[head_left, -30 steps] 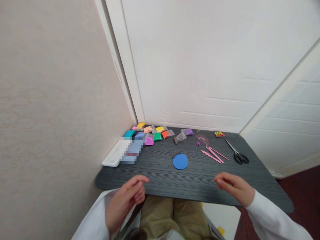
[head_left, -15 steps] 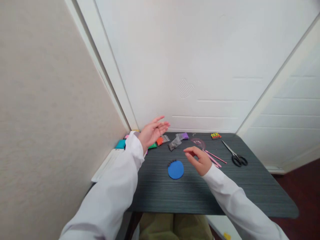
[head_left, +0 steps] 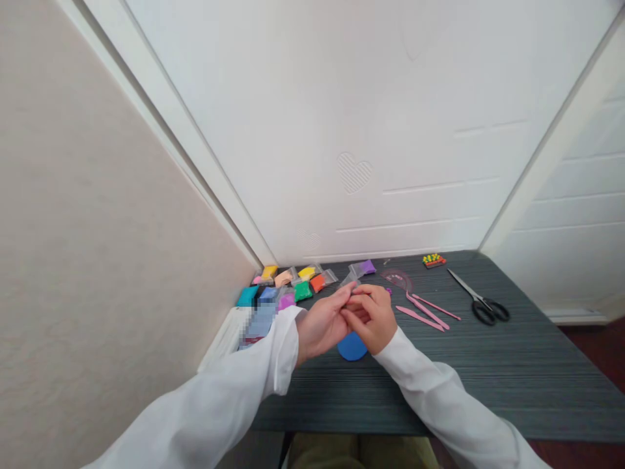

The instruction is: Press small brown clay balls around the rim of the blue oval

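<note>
My left hand [head_left: 322, 327] is turned palm up over the table, thumb stretched out, its other fingers partly covered by my right hand. Curled against that palm, my right hand [head_left: 377, 319] has its fingers pressed together; whatever lies in them is too small or hidden to make out. Below both hands a flat blue clay disc [head_left: 352, 348] rests on the table, its upper part covered from view. Just beyond the fingertips shows part of a clear plastic bag [head_left: 350, 279].
Colourful clay packets, among them a green one [head_left: 303, 291] and an orange one [head_left: 318, 283], lie at the back left. To the right are pink modelling tools [head_left: 420, 317], a clear pink protractor [head_left: 398, 279], scissors [head_left: 478, 302] and a small yellow-and-red piece [head_left: 433, 260]. Walls close off the back and left.
My left hand has come down and right from above the packets to meet my right hand. My right hand has shifted slightly left relative to the tools, now covering the disc's upper part.
</note>
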